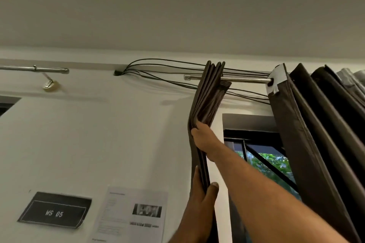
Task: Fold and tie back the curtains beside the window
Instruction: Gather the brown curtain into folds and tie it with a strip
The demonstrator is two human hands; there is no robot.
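Brown curtain (pixel 209 94), stacked in flat pleats on the rod (pixel 246 80) left of the window (pixel 262 161), pinched low by the left hand (pixel 201 197) and gripped higher by the right hand (pixel 201 140); folding appears nearly done, tying remains, second curtain (pixel 316 124) hangs loose.

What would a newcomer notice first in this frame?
Both hands grip a pleated brown curtain bundle hanging from the rod at centre: right hand above, left hand below. A second dark curtain hangs at the right over the window, and loose black cables run along the wall by the rod.
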